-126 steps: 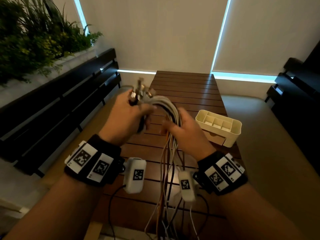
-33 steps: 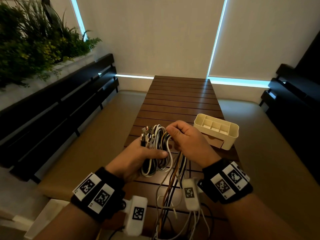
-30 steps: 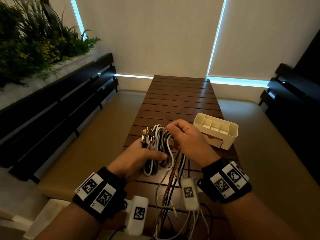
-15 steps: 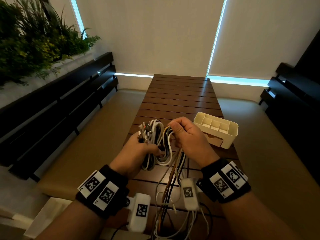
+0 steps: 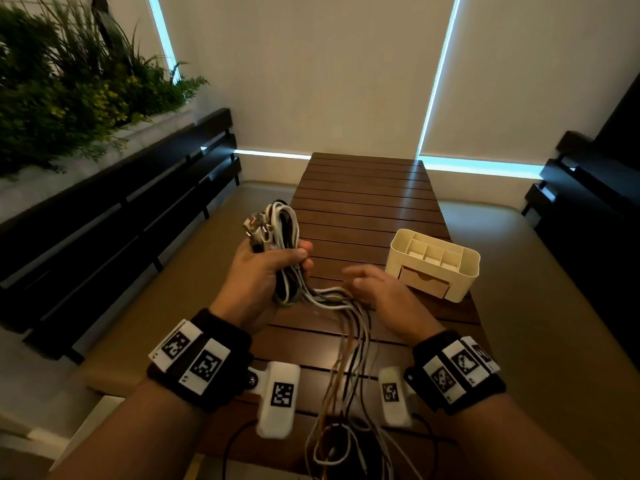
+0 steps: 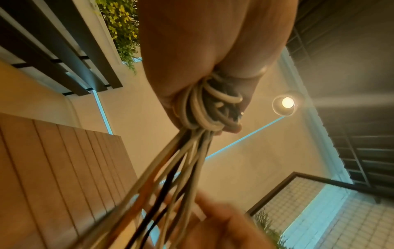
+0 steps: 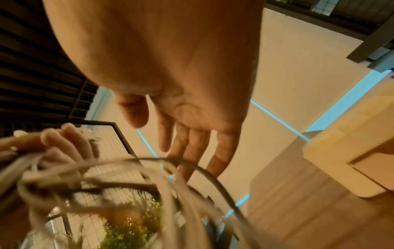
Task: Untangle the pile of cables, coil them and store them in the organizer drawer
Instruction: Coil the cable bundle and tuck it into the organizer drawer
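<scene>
Left hand (image 5: 258, 271) fist-grips the looped cable bundle (image 5: 280, 237) above the slatted brown wood table (image 5: 363, 202), plug ends sticking up; loose tails drape past the near edge. Right hand (image 5: 377, 289) has fingers straight and relaxed, holding nothing, tails just beside it. Cream organizer (image 5: 434, 263) sits on the table's right side, its drawer closed. Tan bench cushions (image 5: 145, 306) flank the table, dark slatted backrests (image 5: 114, 202) either side, planter greenery (image 5: 69, 84) upper left, drawn blinds (image 5: 311, 71) behind.

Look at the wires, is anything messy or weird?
Yes. The left hand grips only part of the cables in a coil; the rest trail loose off the table edge. The organizer drawer is shut.
</scene>
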Available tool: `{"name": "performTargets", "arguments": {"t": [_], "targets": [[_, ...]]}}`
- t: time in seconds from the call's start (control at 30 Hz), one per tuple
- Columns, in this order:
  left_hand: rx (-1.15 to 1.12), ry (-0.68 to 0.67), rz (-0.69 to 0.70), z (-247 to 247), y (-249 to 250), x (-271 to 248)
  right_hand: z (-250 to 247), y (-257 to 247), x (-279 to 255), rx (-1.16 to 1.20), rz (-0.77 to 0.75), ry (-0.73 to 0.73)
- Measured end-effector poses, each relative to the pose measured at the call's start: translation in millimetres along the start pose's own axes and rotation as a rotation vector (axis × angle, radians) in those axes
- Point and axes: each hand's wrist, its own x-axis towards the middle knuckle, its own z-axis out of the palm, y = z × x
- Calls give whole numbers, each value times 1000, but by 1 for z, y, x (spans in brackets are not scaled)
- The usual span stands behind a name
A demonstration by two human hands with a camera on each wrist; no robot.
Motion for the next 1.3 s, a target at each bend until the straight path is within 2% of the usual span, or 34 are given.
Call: {"name": "performTargets", "arguments": {"t": [0.07,0.2,0.37,0.53,0.6,0.7,0.73,0.8,0.87,0.97,1.2,1.3], "targets": [[38,-40,-11,4,-7,-2,-3,-19,-2,76,-103,56],[118,-207,-58,18,-15,-11,3,-57,-11,144,-318,-8],[49,-313,-41,27,-11,-16,12,-64,-13,79,-381,54],[-21,-296,-38,29,-15,-17,13,-63,-11,56,-409,77],[-14,-274,-24,28,-16,-16,16,-60,-13,198,-363,-5],[-29,-216,-28,22,-10,-11,25,-45,-16,446,-252,-213],[-40,-196,-31,21,-6,-10,30,-40,-18,419,-228,-278],[-78,-157,-29,21,1,-7,37,-30,-18,200,-185,-341],[-131,-142,-24,21,8,-5,38,-25,-15,-26,-121,-287],[-196,-142,-11,21,18,-2,27,-19,-3,-252,-129,-114],[-351,-95,79,15,54,7,-16,-2,35,-443,-71,272],[-410,-79,151,10,80,6,-24,12,43,-474,3,366]]}}
